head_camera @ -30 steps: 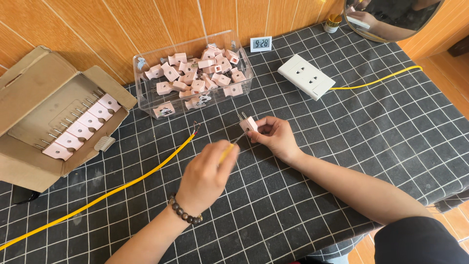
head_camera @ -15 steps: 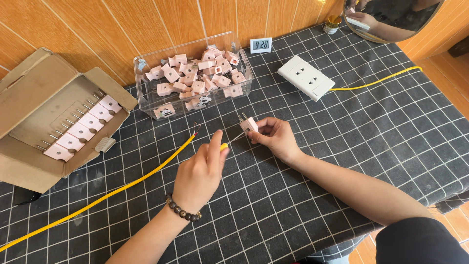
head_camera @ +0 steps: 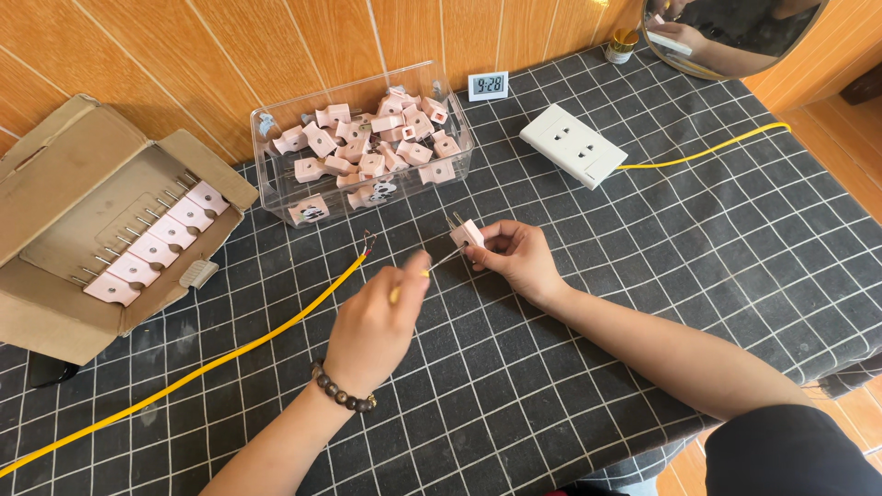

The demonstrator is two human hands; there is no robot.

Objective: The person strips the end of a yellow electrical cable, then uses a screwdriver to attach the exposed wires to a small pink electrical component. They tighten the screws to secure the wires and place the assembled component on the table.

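Head view: the right hand (head_camera: 522, 260) pinched a pink plug (head_camera: 468, 233) between its fingertips, prongs pointing up and away, just above the worktop (head_camera: 643, 276). The left hand (head_camera: 375, 326) was closed around a thin screwdriver (head_camera: 432, 268) with a yellow handle, its metal tip reaching toward the plug's underside. Whether the tip touched the plug could not be told.

A yellow cable (head_camera: 276, 331) lay across the worktop just beside the left hand, its bared end (head_camera: 368, 242) free and apart from the plug, so the cable appeared not yet joined to it. A clear bin (head_camera: 363, 152) behind held a loose heap of pink plugs. An open carton (head_camera: 119, 239) at the left held a neat row of plugs. A white socket block (head_camera: 572, 145) with its own yellow lead sat well apart on the right, near a small clock (head_camera: 488, 85).

The screwdriver handle was mostly hidden in the fist; the plug's screw side faced away. The cable's far end ran out of the picture.
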